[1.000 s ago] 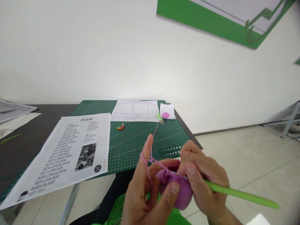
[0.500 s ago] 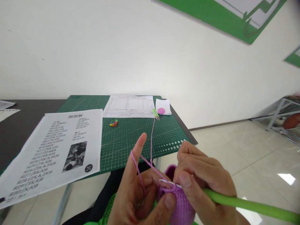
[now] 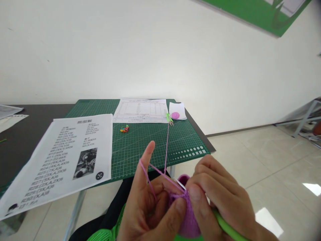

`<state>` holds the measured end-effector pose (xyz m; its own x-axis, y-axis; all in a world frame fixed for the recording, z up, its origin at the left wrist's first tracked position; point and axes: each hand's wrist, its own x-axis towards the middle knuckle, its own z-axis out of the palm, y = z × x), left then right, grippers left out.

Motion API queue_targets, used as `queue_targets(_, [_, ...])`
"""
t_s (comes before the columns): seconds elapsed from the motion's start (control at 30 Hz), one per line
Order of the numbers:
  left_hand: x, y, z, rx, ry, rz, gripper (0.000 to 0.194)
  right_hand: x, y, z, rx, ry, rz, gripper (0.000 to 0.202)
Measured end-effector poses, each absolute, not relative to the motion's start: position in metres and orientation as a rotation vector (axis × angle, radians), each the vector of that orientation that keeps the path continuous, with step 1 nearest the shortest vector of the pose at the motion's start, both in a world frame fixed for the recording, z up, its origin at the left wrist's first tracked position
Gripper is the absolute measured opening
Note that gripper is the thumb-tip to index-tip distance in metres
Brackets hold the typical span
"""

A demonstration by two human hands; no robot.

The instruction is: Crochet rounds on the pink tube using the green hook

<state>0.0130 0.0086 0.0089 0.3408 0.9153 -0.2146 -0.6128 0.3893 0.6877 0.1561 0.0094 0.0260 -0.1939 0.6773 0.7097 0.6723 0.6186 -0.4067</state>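
Note:
Between my hands is a purple crocheted piece (image 3: 189,221), worked in rows and curved like a pouch. My left hand (image 3: 152,207) pinches its upper edge between thumb and fingers. The left index finger points up with purple yarn (image 3: 166,147) looped round it; the strand runs back to the mat. My right hand (image 3: 220,197) is closed on a crochet hook (image 3: 224,225) with a green handle and a silvery shaft. The hook's metal tip lies at the edge of the piece, beside the taut yarn. Fingers partly hide the stitches.
A green cutting mat (image 3: 147,144) covers part of the dark table (image 3: 45,113). On it lie a printed pattern sheet (image 3: 62,160), a form (image 3: 141,110), colourful stitch markers (image 3: 124,129), small green-handled snips (image 3: 169,119) and a purple yarn ball (image 3: 175,115) on white paper.
The hook has turned in my right hand: its tip now slants up to the left and its handle points more downward. The camera view has shifted slightly. My left hand keeps its grip.

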Motion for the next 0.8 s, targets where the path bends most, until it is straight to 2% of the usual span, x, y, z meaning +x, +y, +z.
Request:
queue_targets(0.1, [0.014,0.007,0.004,0.669,0.774,1.121,0.087,0.151,0.013,0.013,-1.040,-1.800,0.044,0.021])
queue_targets(0.27, [0.013,0.011,-0.006,0.644,0.771,1.071,0.089,0.133,0.018,-0.014,-1.092,-1.433,0.247,0.036])
queue_targets(0.43, [0.012,0.014,-0.011,0.681,0.760,1.067,0.090,0.127,0.014,-0.029,-1.032,-1.294,0.315,0.037])
queue_targets(0.7, [0.007,0.013,-0.002,0.507,0.628,1.021,0.092,0.148,0.021,0.005,-0.973,-1.606,0.436,0.045])
queue_targets(0.8, [0.006,0.013,0.000,0.479,0.598,1.006,0.089,0.156,0.023,0.021,-0.953,-1.796,0.359,0.038])
